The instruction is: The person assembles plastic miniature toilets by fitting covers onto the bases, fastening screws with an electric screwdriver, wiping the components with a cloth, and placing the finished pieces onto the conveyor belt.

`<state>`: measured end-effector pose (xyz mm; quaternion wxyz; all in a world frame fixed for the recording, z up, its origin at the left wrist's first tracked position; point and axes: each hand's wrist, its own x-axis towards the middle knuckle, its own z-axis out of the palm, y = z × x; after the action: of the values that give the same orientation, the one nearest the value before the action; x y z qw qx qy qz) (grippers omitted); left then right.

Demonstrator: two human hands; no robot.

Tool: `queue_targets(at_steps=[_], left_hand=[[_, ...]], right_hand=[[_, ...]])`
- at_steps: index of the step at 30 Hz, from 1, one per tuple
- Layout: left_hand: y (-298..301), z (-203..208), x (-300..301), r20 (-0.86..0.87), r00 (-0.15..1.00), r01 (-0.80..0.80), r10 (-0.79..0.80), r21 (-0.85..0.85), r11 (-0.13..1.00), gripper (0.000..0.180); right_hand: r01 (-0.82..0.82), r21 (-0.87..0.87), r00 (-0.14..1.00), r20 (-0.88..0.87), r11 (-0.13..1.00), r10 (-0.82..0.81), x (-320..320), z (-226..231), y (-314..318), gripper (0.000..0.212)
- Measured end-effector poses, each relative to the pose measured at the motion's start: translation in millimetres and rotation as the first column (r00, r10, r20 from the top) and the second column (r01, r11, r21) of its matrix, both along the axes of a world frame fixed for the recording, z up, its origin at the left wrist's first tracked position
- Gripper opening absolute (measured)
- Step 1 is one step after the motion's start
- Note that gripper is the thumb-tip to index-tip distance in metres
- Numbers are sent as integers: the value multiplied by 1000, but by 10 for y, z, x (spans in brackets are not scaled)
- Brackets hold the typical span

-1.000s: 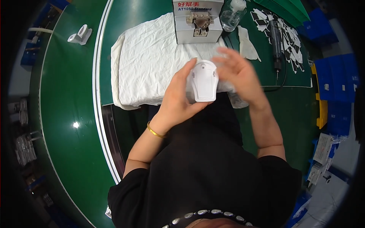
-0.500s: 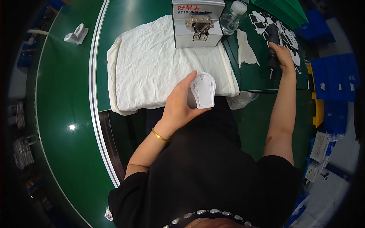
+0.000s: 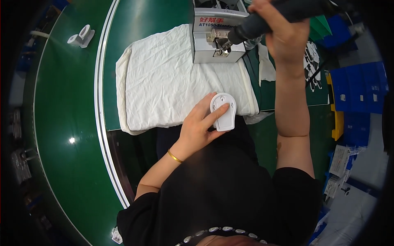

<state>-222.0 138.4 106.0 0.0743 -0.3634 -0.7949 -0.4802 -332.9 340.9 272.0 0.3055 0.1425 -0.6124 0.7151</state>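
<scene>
My left hand [image 3: 196,129] is closed round a white plastic housing [image 3: 225,119], its thumb lying across the recessed face with small screw holes. The housing is held just off the near edge of a folded white cloth [image 3: 164,78]. Up at the right, my right hand [image 3: 287,41] grips a black electric screwdriver [image 3: 256,26], tilted with its front end down to the left. That tip is at the metal outlet of a grey screw feeder [image 3: 204,47], which stands at the far edge of the cloth. Whether a screw sits on the bit is too small to tell.
A green belt with a white rail runs along the left, with a white two-lobed part [image 3: 83,37] on it. Several flat white-and-black pieces [image 3: 312,63] lie at the right, beside a strip of cloth [image 3: 266,65]. Blue bins [image 3: 357,88] stand farther right.
My right hand has lifted the screwdriver from the right side over to the screw feeder. The left thumb has moved onto the housing's face, and the housing sits slightly lower in view.
</scene>
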Motion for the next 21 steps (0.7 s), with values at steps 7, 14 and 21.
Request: queue_targets(at_steps=[7,14,21], left_hand=[[-13,-6,-54,-14,1000,-9,10,42,999,70],[-10,52,-36,-38,999,2,1,62,998,71],[2,6,22,-30,999,-34,36,64,997,71]], right_hand=[[-239,165,953,229,957,198,43,306,-217,57],[55,217,993,94,975,-77,-282,119,-265,52],[-29,87,983,183,996,13,-183,-186,-162,52]])
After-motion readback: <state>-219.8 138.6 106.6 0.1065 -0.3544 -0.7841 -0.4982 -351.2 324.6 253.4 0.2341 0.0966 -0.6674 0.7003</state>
